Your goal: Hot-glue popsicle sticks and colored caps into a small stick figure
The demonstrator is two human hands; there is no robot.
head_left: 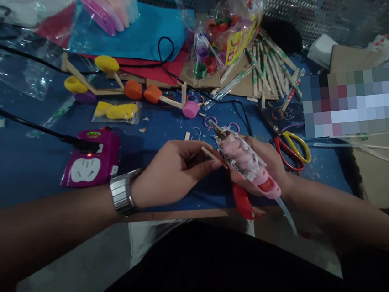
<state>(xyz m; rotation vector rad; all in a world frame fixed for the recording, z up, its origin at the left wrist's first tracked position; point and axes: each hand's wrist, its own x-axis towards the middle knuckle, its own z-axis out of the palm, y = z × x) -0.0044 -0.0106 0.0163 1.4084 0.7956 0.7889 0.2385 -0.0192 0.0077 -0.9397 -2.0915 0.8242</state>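
My left hand (169, 173), with a metal-band watch on the wrist, pinches a short flat wooden stick (212, 155) between thumb and fingers. Wrapped around a pink glue gun (241, 153) is my right hand (274, 162), close beside the left fingertips. The gun's metal nozzle points up and away from me, and its body is crusted with pale residue. A translucent glue stick (287, 217) sticks out of its back end. Below the right hand a red part (243, 201) shows; whether it belongs to the gun I cannot tell.
A purple power socket box (90, 158) with a plugged black cord is at left. Beyond lie joined wooden sticks with coloured caps (134, 90), a yellow packet (117, 112), scissors (289, 148) and a pile of wooden sticks (269, 70). Bagged caps (209, 62) and coloured sheets (165, 25) are behind.
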